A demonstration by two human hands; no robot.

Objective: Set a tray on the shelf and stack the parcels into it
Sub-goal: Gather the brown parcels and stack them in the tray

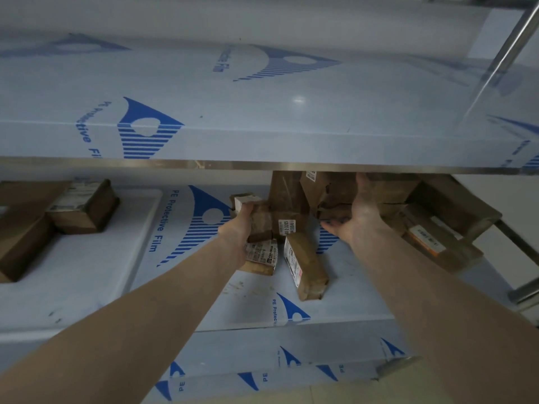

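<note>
A white tray (137,228) lies on the left of the lower shelf with brown parcels (84,207) stacked in it. My left hand (237,228) grips a small brown parcel (256,217) in the middle of the shelf. A labelled parcel (261,255) lies just under that hand, and a long parcel (306,265) lies beside it. My right hand (360,217) reaches with straight fingers into the heap of brown parcels (329,196) at the back right, its palm against them.
The upper shelf (262,126), covered in blue-printed protective film, overhangs the heap and hides its top. More parcels (437,240) sit at the far right beside a metal post (516,237). Bare film-covered shelf lies in front of the parcels.
</note>
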